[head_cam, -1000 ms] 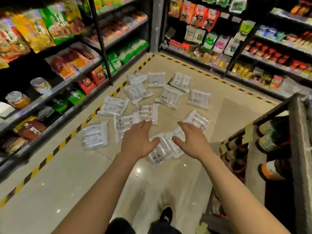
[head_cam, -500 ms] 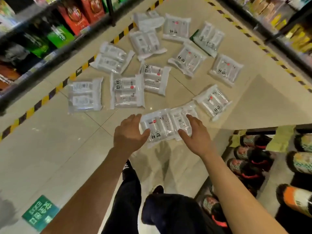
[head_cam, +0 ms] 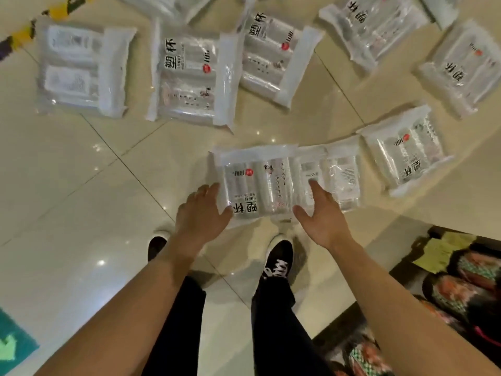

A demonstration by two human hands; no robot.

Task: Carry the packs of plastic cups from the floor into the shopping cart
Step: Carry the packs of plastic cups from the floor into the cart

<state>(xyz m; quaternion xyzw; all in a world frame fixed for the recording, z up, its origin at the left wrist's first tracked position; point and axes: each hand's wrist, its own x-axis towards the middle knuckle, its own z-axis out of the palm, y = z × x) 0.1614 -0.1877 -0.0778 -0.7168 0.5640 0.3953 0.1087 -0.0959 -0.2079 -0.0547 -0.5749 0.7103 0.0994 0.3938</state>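
Left hand [head_cam: 202, 213] grips the left edge of the nearest pack [head_cam: 257, 185], thumb on top. The pack lies on the floor [head_cam: 81, 185] between both hands. Right hand [head_cam: 322, 215], fingers straight and spread, rests on its right edge and the adjoining pack [head_cam: 341, 177].

The fingertips of the left hand [head_cam: 202, 213] are hidden at the left edge of the nearest pack [head_cam: 257, 185], whose small print blurs unreadably. The frame cuts off the far packs [head_cam: 168, 6], a green floor sticker [head_cam: 13, 346] and the blurred bottles [head_cam: 466, 289].
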